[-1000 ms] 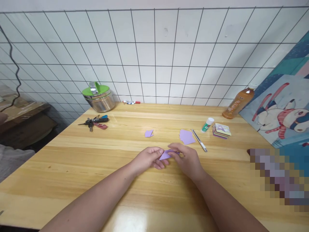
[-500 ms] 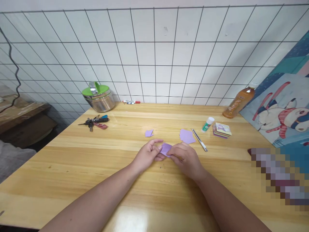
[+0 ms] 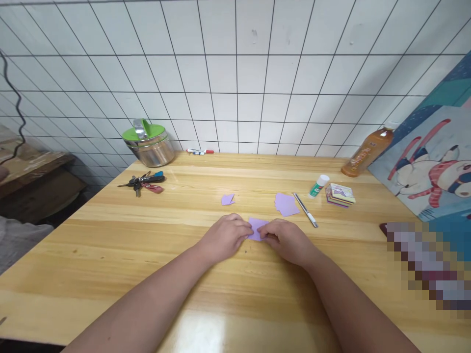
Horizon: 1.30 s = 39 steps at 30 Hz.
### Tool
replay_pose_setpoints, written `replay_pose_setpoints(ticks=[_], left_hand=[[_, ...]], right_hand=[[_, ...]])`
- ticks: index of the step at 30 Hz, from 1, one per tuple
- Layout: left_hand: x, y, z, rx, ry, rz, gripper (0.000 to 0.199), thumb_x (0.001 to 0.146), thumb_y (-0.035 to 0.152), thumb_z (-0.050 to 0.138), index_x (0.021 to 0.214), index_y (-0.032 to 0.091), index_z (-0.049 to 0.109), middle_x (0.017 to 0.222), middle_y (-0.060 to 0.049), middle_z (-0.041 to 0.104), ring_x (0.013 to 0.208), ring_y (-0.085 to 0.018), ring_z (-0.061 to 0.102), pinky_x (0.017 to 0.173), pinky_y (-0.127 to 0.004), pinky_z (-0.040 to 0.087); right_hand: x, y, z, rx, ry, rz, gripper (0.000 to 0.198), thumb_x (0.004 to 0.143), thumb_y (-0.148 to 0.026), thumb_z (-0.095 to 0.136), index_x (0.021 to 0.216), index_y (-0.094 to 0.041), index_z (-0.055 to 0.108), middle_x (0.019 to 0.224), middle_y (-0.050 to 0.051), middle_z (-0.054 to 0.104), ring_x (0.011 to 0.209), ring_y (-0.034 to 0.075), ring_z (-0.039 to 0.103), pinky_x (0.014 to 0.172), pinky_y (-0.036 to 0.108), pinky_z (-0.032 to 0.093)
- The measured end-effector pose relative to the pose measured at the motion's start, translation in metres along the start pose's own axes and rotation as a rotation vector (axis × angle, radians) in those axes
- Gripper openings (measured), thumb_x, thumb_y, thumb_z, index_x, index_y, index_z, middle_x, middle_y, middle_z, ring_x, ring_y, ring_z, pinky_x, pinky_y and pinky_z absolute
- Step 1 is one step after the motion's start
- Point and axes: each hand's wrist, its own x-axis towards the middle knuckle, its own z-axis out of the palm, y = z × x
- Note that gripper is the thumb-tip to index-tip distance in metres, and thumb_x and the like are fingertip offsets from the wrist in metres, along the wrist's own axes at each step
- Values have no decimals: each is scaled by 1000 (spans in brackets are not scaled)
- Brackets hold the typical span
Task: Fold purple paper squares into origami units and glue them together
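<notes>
A small purple sheet of paper (image 3: pixel 255 225) lies at the table's middle between my two hands. My left hand (image 3: pixel 228 236) has its fingers together on the sheet's left edge. On its right side, the fingertips of my right hand (image 3: pixel 285 240) pinch or press the paper; parts of both edges are covered by fingers. Just beyond my left hand is a small folded purple paper (image 3: pixel 227 199). Several loose purple sheets (image 3: pixel 287 204) lie beyond my right hand, beside a slim utility knife (image 3: pixel 305 210).
A glue stick (image 3: pixel 319 186), a stack of colored paper (image 3: pixel 340 195) and an amber drink bottle (image 3: pixel 368 152) stand at the right. Keys (image 3: pixel 143 184), a green-lidded steel pot (image 3: pixel 149 147) and markers (image 3: pixel 199 152) are toward the back left. A picture board (image 3: pixel 434 162) leans at right.
The purple sheet has gone from tilted between my fingers to flat on the table. My left hand has turned palm down over its edge. The view has tipped slightly downward.
</notes>
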Motion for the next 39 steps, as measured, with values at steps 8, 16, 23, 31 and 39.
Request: replay_pose_setpoints(ticks=[8,16,23,31,39], left_hand=[[1,-12,9,-87,51,-115,18,83,25,53,89,25,71,100,-3,69,94,-19,59,86,-34,42],[1,-8,7,-55,58,-63,17,81,21,55,87,25,71,108,-5,66,103,-22,56,91,-38,38],[1,-1,4,-29,-17,-103,16,83,29,54,87,25,69,102,-3,68,97,-22,60,86,-37,38],[5,6,10,-5,56,-176,12,80,25,55,76,21,66,82,-5,66,85,-21,59,80,-35,41],[5,6,10,50,47,-158,19,84,30,51,72,19,61,75,-4,62,75,-18,58,72,-31,43]], right_hand=[[2,3,-1,95,12,-50,12,79,-21,59,80,-26,70,89,0,71,88,17,61,82,31,41],[6,1,6,45,134,222,10,77,-24,57,73,-23,67,79,1,65,77,16,57,71,29,42],[8,-3,11,-65,144,291,12,77,-27,56,70,-22,64,75,2,60,73,16,55,65,27,38],[13,-5,13,-117,96,388,13,78,-28,56,67,-22,59,72,-1,59,64,12,51,54,24,29],[14,-8,11,-128,76,411,12,77,-32,57,69,-22,58,73,-3,59,66,11,50,53,23,26]])
